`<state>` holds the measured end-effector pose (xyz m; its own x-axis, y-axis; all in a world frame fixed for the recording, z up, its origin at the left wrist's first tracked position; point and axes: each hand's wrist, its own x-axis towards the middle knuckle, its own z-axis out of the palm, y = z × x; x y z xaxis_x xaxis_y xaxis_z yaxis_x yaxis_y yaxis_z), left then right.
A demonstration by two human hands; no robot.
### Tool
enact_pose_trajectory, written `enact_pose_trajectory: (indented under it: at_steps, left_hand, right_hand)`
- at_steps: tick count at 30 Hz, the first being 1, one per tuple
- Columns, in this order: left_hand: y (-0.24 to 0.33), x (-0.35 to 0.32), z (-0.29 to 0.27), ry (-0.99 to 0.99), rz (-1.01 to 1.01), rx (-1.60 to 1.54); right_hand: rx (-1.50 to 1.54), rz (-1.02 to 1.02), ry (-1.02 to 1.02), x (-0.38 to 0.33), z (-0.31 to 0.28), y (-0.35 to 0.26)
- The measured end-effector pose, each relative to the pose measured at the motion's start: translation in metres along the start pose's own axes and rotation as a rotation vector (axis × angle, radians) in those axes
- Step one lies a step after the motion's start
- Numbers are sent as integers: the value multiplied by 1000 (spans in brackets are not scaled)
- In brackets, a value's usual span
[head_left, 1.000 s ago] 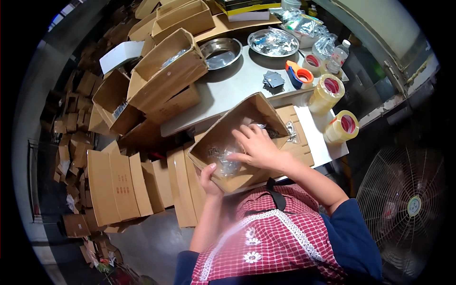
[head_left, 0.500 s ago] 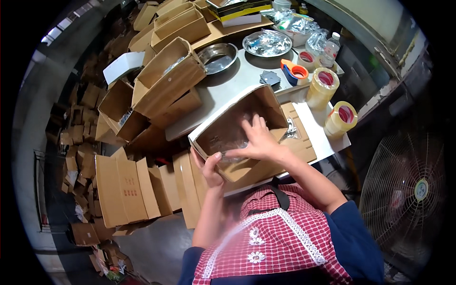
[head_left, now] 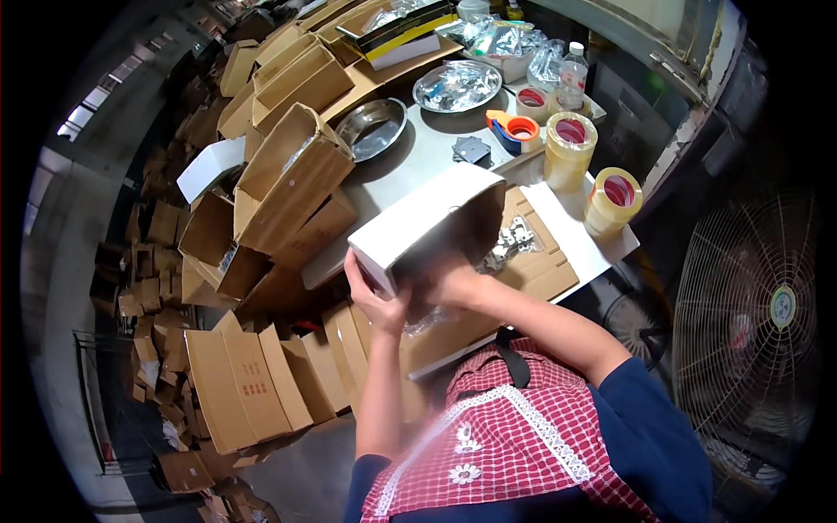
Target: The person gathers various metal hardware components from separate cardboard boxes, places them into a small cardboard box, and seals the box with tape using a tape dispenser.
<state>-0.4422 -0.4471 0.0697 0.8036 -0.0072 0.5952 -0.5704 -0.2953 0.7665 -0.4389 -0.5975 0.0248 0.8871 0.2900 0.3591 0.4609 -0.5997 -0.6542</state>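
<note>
A small carton [head_left: 418, 222], white outside and brown inside, is tipped up on its side over the table edge, with its opening turned toward me. My left hand [head_left: 375, 301] grips its lower left corner. My right hand [head_left: 453, 283] reaches into the opening, and its fingers are hidden inside. A bit of clear plastic bag [head_left: 427, 322] hangs out below the carton. Small metal hinges [head_left: 510, 240] lie on a flat cardboard sheet [head_left: 545, 270] just right of the carton.
Two stacks of tape rolls [head_left: 569, 144] [head_left: 613, 199] and an orange tape dispenser [head_left: 514, 129] stand at the right. A steel bowl [head_left: 370, 129] and steel plate [head_left: 458, 84] lie behind. Open cartons [head_left: 288, 187] crowd the left, flat cartons [head_left: 235, 383] lean below, and a fan [head_left: 754, 305] stands to the right.
The carton has been lifted from lying open on the table and tipped up onto its side. My right hand went from pressing on the bag to reaching deep inside.
</note>
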Motion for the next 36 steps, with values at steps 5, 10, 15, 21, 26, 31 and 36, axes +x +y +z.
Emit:
enact_pose_trajectory:
  at_steps: [5,10,15,21,26,31,36]
  left_hand:
    - [-9,8,-15,-87,40,161]
    - [-15,22,-21,-89,131,217]
    - [-23,32,-14,-131,75,84]
    - [-38,57,15,-75,-304,-438]
    - [-33,62,36,54,-982,-776]
    - [-40,99,13,114,-789,-926]
    - [1,187,-47,233,-379,-962]
  right_hand:
    - [-84,104,-22,-19,-23,42]
    - [-75,302,5,-57,-34,79]
    - [-98,334,-50,-77,-31,99]
    - [-134,309,-124,-98,-25,116]
    - [-10,254,-115,-119,-12,142]
    - [172,290,-90,-119,-12,141]
    - [66,237,-51,-123,-4,146]
